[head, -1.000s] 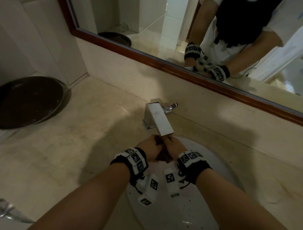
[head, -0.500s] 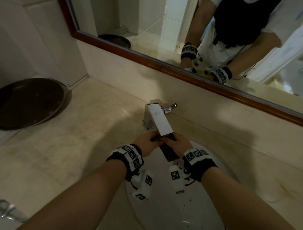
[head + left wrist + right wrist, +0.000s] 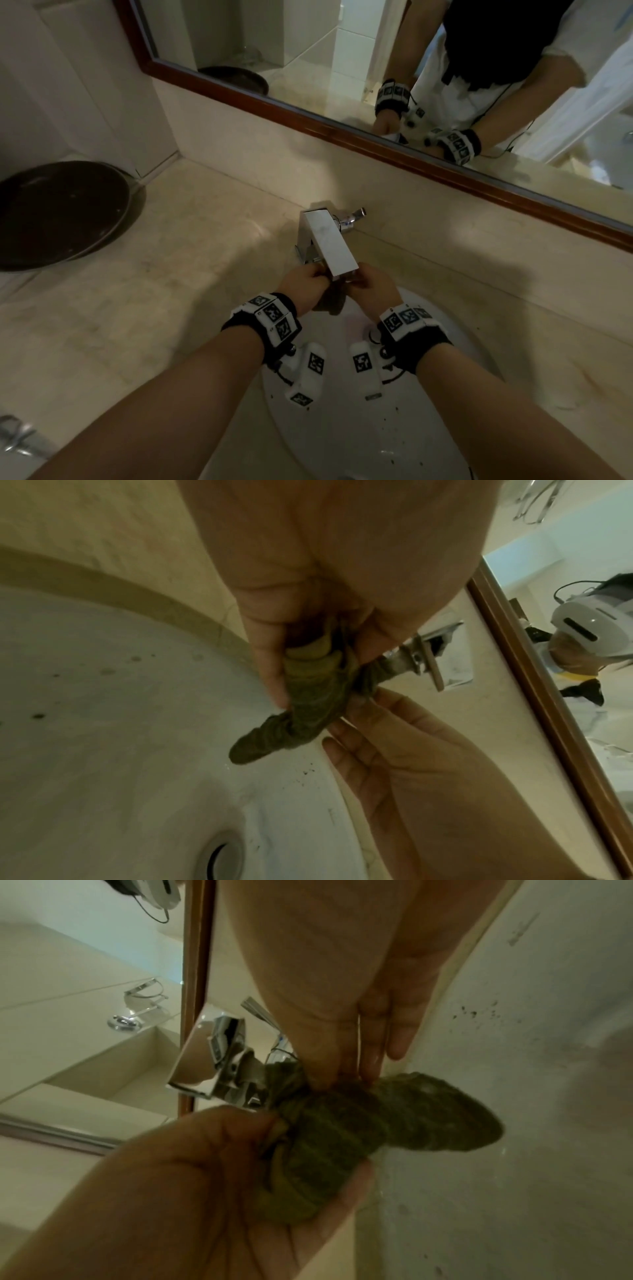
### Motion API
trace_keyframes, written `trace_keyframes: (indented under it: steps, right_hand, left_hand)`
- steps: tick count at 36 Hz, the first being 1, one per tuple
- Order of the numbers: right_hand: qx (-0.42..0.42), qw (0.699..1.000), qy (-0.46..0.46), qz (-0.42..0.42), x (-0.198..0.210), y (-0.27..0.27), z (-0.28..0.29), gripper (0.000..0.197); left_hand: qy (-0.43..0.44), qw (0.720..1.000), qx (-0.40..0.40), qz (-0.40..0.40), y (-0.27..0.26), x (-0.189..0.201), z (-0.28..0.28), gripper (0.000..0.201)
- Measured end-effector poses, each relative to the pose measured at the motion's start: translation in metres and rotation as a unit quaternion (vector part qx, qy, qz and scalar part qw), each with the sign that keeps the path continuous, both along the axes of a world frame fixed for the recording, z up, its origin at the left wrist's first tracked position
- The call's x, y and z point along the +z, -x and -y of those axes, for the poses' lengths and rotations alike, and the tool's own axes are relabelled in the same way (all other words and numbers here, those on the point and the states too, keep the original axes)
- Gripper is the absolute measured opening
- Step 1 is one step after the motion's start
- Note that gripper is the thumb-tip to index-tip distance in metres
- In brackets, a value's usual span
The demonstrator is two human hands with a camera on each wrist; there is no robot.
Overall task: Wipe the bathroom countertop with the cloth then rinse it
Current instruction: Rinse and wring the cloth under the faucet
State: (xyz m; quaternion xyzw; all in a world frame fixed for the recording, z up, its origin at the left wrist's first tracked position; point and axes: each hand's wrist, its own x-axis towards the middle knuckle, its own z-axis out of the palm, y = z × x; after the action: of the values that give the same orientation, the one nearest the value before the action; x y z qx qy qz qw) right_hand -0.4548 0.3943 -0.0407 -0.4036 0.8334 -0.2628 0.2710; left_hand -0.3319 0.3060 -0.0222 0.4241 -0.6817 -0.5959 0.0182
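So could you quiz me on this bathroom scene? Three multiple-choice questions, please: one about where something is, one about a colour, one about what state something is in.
1. Where is the cloth?
A. Spread flat on the countertop
B. Held over the sink basin, just under the faucet
C. Hanging on the mirror frame

2. What colour is the cloth?
A. Olive green
B. Bright red
C. White

3. What state is the cloth in?
A. Neatly folded into a square
B. Laid out flat
C. Bunched and twisted between the two hands

Answers:
1. B, since the left hand and right hand meet at the spout above the white basin.
2. A, as both wrist views show a dull green fabric.
3. C, because the left wrist view shows it wrung into a roll, gripped at one end.
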Motion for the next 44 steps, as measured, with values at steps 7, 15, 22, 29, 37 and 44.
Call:
trace_keyframes:
  steps: [7, 15, 22, 29, 37, 44]
  right_hand:
    - [0.003, 1.0, -0.005, 0.007, -0.007, -0.003, 0.002, 0.021]
    - [0.094, 0.988, -0.119, 0.007, 0.004, 0.008, -0.009, 0.031]
    - [0.079, 0.99, -0.025, 0.113, 0.021, -0.012, -0.006, 0.047]
    - [0.063, 0.992, -0.043, 0.103, 0.025, -0.009, -0.008, 0.027]
    - [0.019, 0.992, -0.053, 0.117, 0.022, -0.001, -0.008, 0.033]
    - [0.005, 0.997, -0.058, 0.041, 0.014, 0.01, -0.012, 0.014]
  left_hand:
    - [0.052, 0.998, 0.002, 0.038, 0.0, -0.004, 0.002, 0.033]
    - [0.112, 0.992, 0.018, 0.051, -0.009, 0.0, 0.012, 0.026]
    - [0.005, 0.999, 0.0, -0.052, 0.0, -0.005, -0.001, 0.029]
    - [-0.08, 0.991, 0.043, -0.095, -0.007, 0.0, 0.003, 0.022]
    - [-0.02, 0.999, 0.028, -0.038, -0.003, -0.006, 0.004, 0.017]
    - [-0.1, 0.987, 0.06, -0.106, 0.003, -0.007, -0.007, 0.035]
